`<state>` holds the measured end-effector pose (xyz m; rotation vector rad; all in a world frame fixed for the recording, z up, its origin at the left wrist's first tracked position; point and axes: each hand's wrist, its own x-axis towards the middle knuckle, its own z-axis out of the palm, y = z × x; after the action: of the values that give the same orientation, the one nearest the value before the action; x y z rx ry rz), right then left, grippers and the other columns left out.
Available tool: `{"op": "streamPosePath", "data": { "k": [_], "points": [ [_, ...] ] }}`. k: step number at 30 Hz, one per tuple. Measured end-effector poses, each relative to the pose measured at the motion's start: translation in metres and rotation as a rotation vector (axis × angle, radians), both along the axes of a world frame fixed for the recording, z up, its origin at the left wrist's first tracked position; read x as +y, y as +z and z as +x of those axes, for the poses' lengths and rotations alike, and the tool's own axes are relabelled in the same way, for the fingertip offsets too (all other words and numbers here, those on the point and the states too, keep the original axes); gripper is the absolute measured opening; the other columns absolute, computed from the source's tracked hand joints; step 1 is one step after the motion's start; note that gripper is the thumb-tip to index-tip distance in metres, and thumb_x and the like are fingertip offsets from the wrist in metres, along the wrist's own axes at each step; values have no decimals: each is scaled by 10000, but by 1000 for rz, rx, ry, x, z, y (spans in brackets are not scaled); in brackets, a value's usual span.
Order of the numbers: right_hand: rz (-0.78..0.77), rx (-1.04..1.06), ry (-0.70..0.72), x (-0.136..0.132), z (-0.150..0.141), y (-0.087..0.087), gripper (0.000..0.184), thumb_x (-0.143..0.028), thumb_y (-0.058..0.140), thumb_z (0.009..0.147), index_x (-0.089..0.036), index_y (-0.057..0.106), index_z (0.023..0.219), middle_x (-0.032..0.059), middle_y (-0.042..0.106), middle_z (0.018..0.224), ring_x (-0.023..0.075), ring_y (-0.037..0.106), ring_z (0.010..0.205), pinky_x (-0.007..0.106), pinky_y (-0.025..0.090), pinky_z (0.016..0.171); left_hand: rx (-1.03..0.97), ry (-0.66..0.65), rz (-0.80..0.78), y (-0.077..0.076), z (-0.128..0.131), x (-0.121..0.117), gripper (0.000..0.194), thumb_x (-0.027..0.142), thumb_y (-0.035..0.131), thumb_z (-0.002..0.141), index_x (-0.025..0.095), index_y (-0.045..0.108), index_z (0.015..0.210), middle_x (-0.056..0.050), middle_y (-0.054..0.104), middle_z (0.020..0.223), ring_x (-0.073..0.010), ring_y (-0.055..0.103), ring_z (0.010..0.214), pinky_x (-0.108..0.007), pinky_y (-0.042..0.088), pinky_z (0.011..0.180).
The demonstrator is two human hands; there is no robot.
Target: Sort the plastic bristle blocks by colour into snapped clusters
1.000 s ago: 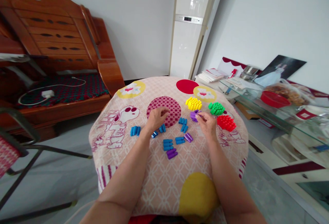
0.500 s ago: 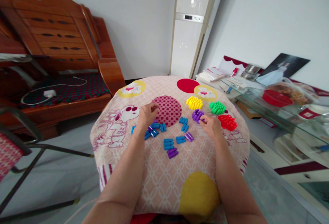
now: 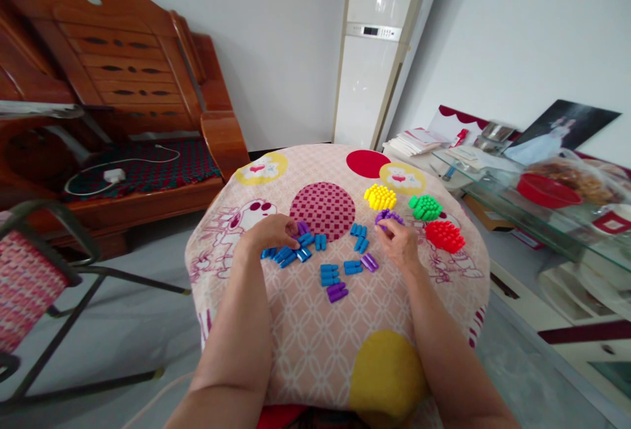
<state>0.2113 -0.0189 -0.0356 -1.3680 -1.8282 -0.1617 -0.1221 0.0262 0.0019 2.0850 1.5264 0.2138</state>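
My left hand (image 3: 269, 233) rests palm down on the patterned tablecloth (image 3: 315, 324), fingers curled over a cluster of blue pegs (image 3: 288, 255), with a purple peg (image 3: 302, 226) at its fingertips. My right hand (image 3: 399, 245) is closed in a pinch at the purple peg cluster (image 3: 388, 217); what it pinches is too small to name. Loose blue pegs (image 3: 359, 238) and purple pegs (image 3: 336, 292) lie between my hands. Yellow (image 3: 380, 196), green (image 3: 426, 207) and red (image 3: 444, 235) peg clusters stand beyond my right hand.
A wooden bench (image 3: 123, 113) with a white charger (image 3: 114, 175) stands at the left. A metal chair (image 3: 44, 271) is near left. A glass-topped shelf (image 3: 542, 219) with a red bowl (image 3: 547, 190) runs along the right. A tall white air conditioner (image 3: 374, 48) stands behind.
My left hand has moved left and nearer, sweeping blue pegs into a cluster. My right hand has stayed at the purple cluster. The camera has shifted slightly left.
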Motion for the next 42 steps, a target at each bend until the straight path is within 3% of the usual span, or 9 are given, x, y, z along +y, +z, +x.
{"op": "streamPosePath", "data": {
  "k": [3,6,13,18,25,30,34,37,42],
  "points": [
    [2,15,25,0,-1,-1,257,-359,549,880,-176,721,825,50,701,657,154,585,552,264,430,600,-25,-59,-12,0,9,0,249,249,787,518,206,702,747,-3,706,696,-198,645,703,-250,442,608],
    [-9,30,44,0,-4,-1,255,-356,548,881,-177,720,825,47,699,651,150,586,547,260,433,598,-174,-45,0,-1,10,2,199,271,734,588,194,701,768,-9,698,684,-185,634,670,-254,455,603],
    [-44,77,70,0,-11,-3,246,-349,554,869,-182,726,814,39,682,617,155,610,556,255,424,580,-627,237,366,0,8,10,275,329,663,717,146,728,912,-33,698,712,-144,603,624,-248,476,593],
    [-136,216,151,-3,-24,2,252,-366,569,866,-183,733,814,27,666,618,145,589,548,249,431,572,-773,88,368,2,40,4,257,318,679,753,137,726,930,-52,721,791,-152,645,687,-248,509,632],
    [-431,519,342,-4,-46,3,281,-423,666,788,-166,724,885,-34,588,550,123,536,509,219,406,491,-718,-173,304,-4,103,-12,166,276,652,805,156,708,905,-31,715,801,-129,635,673,-227,492,630],
    [-494,662,357,-4,-44,4,279,-455,670,775,-176,660,769,-30,602,550,113,522,474,211,404,454,-616,-227,219,-8,108,-12,372,311,684,793,182,672,1141,-47,733,983,-166,673,849,-257,517,747],
    [-521,736,331,-5,-41,7,316,-495,665,764,-180,663,795,-21,627,562,126,551,456,222,439,441,-525,-291,136,-11,105,-9,385,256,692,755,191,677,1134,-9,734,897,-161,667,797,-260,508,744],
    [-468,726,304,-4,-35,9,304,-481,665,779,-178,666,750,-11,637,572,132,578,478,223,450,449,-489,-293,142,-11,106,-10,296,224,666,753,174,702,1043,-3,720,828,-153,653,761,-246,490,710],
    [-159,952,119,5,-7,5,261,-421,710,753,-166,658,779,4,673,612,126,586,469,216,436,418,-401,-233,191,-9,100,-9,280,215,644,753,181,727,1017,-3,721,810,-154,651,764,-237,477,694]
  ]
}}
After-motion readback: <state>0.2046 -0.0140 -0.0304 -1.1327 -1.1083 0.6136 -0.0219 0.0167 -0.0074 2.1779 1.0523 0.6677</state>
